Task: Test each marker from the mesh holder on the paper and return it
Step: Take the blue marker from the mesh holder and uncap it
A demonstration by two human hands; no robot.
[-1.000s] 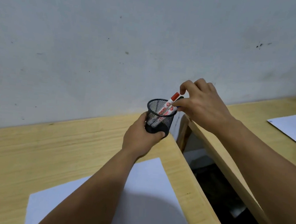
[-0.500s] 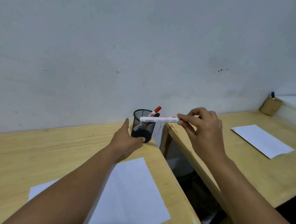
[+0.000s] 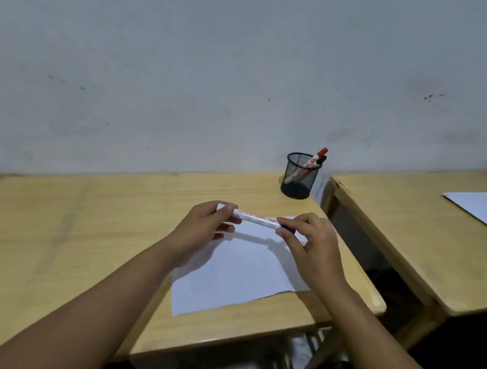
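A white marker (image 3: pixel 255 218) lies level in the air above the white paper (image 3: pixel 242 271), held at both ends. My left hand (image 3: pixel 204 228) grips its left end and my right hand (image 3: pixel 309 245) pinches its right end, where a bit of dark blue cap shows. The black mesh holder (image 3: pixel 299 176) stands upright at the desk's far right corner near the wall. A red-capped marker (image 3: pixel 314 158) and a dark-capped one lean inside it.
The wooden desk (image 3: pixel 66 226) ends on the right in an edge beside a dark gap. A second wooden desk (image 3: pixel 412 226) stands beyond the gap with another white sheet (image 3: pixel 486 211) on it. The grey wall rises directly behind both desks.
My right hand carried the white marker from the holder down over the paper. My left hand let go of the holder and took the marker's other end.
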